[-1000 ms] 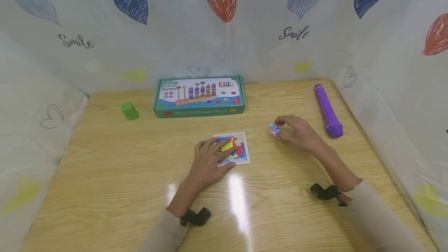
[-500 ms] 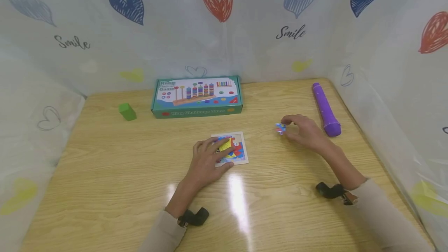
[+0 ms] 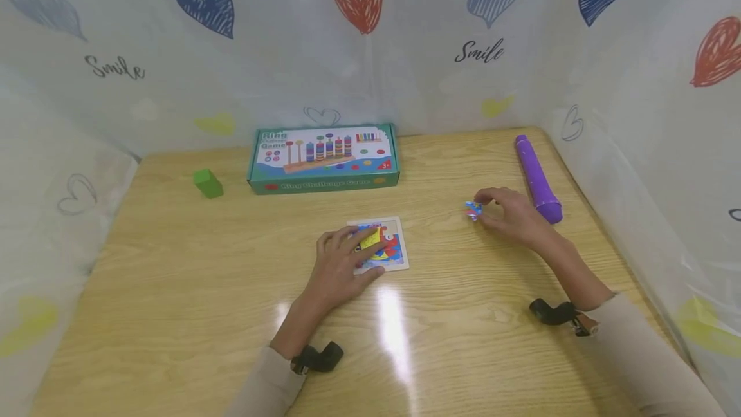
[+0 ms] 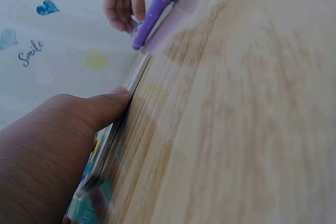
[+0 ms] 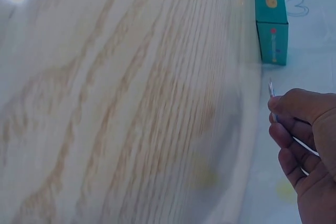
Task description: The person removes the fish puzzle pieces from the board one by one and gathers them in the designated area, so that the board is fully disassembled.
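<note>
My left hand (image 3: 340,268) lies with spread fingers over a small square jigsaw puzzle (image 3: 396,246) in a pale frame. Yellow, red and blue parts of its picture show between the fingers; the rest is covered. From the left wrist, the thumb (image 4: 107,109) is seen on the frame's edge. Off to the right, my right hand (image 3: 512,216) pinches a small blue and pink puzzle piece (image 3: 472,210) between thumb and fingers, above the table. In the right wrist view, that piece (image 5: 271,90) appears edge-on as a thin sliver.
A green game box (image 3: 324,161) stands at the back against the curtain. To its left is a green block (image 3: 208,183). A purple toy microphone (image 3: 538,179) lies just behind the right hand, near the right edge of the wooden table (image 3: 191,314).
My right hand has moved a little to the right with the puzzle piece, closer to the microphone. The left hand stays on the puzzle. The head view has shifted slightly.
</note>
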The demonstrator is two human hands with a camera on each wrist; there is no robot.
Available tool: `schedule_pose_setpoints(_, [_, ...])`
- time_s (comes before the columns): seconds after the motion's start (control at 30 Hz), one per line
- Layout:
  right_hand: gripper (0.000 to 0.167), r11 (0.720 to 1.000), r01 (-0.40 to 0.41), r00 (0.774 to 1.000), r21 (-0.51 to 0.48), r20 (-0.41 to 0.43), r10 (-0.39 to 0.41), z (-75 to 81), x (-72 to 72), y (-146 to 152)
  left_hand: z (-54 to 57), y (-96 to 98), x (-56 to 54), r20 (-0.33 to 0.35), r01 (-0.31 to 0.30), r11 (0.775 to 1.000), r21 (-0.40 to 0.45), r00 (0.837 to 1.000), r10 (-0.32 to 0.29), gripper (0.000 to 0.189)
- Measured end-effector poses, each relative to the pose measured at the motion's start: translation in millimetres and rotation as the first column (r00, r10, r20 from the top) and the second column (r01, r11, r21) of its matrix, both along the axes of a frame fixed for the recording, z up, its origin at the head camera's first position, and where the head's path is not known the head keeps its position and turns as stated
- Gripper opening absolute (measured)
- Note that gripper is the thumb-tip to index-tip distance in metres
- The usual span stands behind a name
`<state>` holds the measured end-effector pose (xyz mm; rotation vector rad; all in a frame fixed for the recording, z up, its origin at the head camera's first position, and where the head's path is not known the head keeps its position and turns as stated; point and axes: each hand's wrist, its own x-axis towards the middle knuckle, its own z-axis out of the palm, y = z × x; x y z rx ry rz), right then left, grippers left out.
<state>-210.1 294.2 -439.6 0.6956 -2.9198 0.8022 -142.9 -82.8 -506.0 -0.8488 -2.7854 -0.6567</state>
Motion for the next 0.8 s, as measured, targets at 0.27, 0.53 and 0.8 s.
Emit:
schedule_pose_setpoints(0.27, [0.027,1.000,0.025,1.000,0.007,0.011,-0.025,-2.7,-0.3,3.0,0.1,-0.9,0.1,0.000,0.003,1.000,0.018,1.000,-0.003,0.047])
schedule_pose_setpoints(0.53, [0.028,0.999,0.037,0.998,0.022,0.046,-0.038,-4.9,-2.2,6.1,-0.6,-0.9,-0.1,-0.001,0.000,1.000,0.002,1.000,0.000,0.048])
schedule_pose_setpoints(0.8, [0.029,0.999,0.022,0.998,0.031,0.066,-0.024,-9.0,-4.7,10.2,-1.8,-1.1,-0.8,-0.007,0.000,1.000,-0.002,1.000,0.000,0.048])
